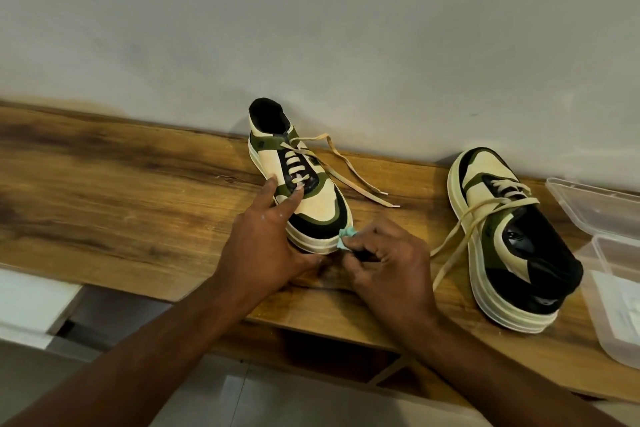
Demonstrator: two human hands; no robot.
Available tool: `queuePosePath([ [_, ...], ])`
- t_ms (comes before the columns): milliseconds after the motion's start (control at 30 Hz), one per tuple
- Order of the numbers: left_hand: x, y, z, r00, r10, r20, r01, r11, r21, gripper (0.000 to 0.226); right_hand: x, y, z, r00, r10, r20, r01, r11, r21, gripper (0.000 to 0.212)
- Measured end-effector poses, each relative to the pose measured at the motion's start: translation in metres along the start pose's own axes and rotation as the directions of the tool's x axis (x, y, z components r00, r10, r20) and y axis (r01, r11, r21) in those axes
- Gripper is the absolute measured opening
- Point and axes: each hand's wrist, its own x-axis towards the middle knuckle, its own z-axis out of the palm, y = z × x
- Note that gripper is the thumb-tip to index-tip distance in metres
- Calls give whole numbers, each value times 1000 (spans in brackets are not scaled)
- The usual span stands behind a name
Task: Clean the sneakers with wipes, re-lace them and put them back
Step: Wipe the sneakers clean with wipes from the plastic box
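A long wooden surface (104, 184) runs along a pale wall (311, 28), its near edge overhanging an open space below.

Right sneaker (512, 243): stands near the right end of the surface, toe toward the wall, heel close to the near edge. Cream, olive and black upper on a thick cream sole. Its laces (460, 229) are loose, one end trailing left across the wood toward the near edge.

Left sneaker (298, 177): stands around the middle of the surface, heel almost against the wall at the back edge, toe pointing at the near edge. Same colours. It is laced partway; a loose lace end (360, 180) lies on the wood to its right.

Clear plastic container (613, 274): at the far right end, lid open, partly out of view. White contents inside cannot be identified.

Left hand (266, 239): spread over the left side of the left sneaker's forefoot. Fingers (294, 201) extended and resting on the upper beside the lowest lace rows; the thumb runs under the sole's toe edge. The hold is a loose brace, not a clenched grip.

Right hand (388, 253): just beside the toe, fingers curled tight around a small pale-blue wipe (346, 239). The wipe protrudes from the fingertips and touches the cream sole rim at the toe's right front.
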Motion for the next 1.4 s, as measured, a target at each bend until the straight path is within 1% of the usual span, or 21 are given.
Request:
queuePosePath([
  [200, 3, 4, -4, 1000, -14, 27, 13, 1000, 19, 114, -4, -4, 4, 994, -101, 47, 105, 989, -100, 21],
  [300, 2, 7, -6, 999, -16, 30, 16, 1000, 25, 106, -8, -11, 7, 975, -192, 115, 205, 973, -110, 18],
  [333, 2, 8, -7, 999, -17, 31, 16, 999, 28, 105, -8, -12, 6, 971, -196, 133, 211, 971, -111, 17],
  [400, 3, 8, -8, 999, -30, 26, 30, 999, 18, 104, -2, -11, 1, 981, -135, 138, 151, 983, -108, 16],
  [467, 5, 9, -10, 999, -46, 20, 45, 999, 16, 108, 9, -7, -5, 997, 21, 79, -12, 994, -112, 19],
  [533, 5, 10, -11, 999, -49, 12, 49, 999, 19, 110, 20, -3, -7, 981, 194, 16, -192, 978, -83, 22],
  [567, 5, 10, -12, 999, -47, 11, 47, 999, 21, 109, 23, -3, -7, 973, 229, 6, -228, 971, -74, 22],
  [633, 5, 11, -12, 998, -50, 24, 50, 998, 25, 108, 19, -9, -3, 982, 188, 11, -186, 978, -99, 21],
  [733, 6, 7, -12, 998, -54, 45, 52, 998, 36, 105, 5, -18, 2, 996, 41, 74, -32, 992, -121, 19],
  [833, 7, 4, -10, 999, -31, 44, 29, 999, 41, 95, -2, -23, 8, 976, -130, 176, 161, 972, -174, 14],
  [867, 7, 4, -10, 998, -29, 49, 26, 998, 49, 95, -1, -22, 8, 972, -139, 191, 173, 969, -176, 13],
  [900, 8, 3, -10, 998, -31, 54, 28, 998, 62, 97, 1, -21, 7, 977, -108, 184, 139, 976, -167, 14],
  [1000, 7, 1, -8, 999, -25, 21, 23, 997, 73, 103, 14, -12, -2, 994, 79, 76, -70, 991, -115, 22],
  [1033, 7, 0, -7, 1000, -16, 19, 15, 997, 74, 105, 19, -8, -4, 989, 140, 41, -136, 987, -87, 24],
  [1100, 7, -2, -5, 1000, 2, 30, -4, 997, 76, 108, 24, -3, -6, 974, 226, 36, -225, 974, -26, 26],
  [1200, 6, -7, -5, 998, 15, 60, -16, 999, 29, 113, 19, -3, -9, 974, 213, 84, -215, 976, 21, 23],
  [1300, 3, -13, -5, 994, 5, 108, -2, 1000, -26, 124, 8, -13, -5, 978, 129, 163, -142, 987, 75, 23],
  [1333, 2, -14, -5, 993, 18, 116, -13, 999, -41, 126, 5, -18, -1, 976, 89, 199, -110, 989, 95, 24],
  [1400, 0, -15, -3, 990, 68, 121, -61, 996, -65, 120, 0, -24, 4, 974, 24, 227, -49, 993, 104, 23],
])
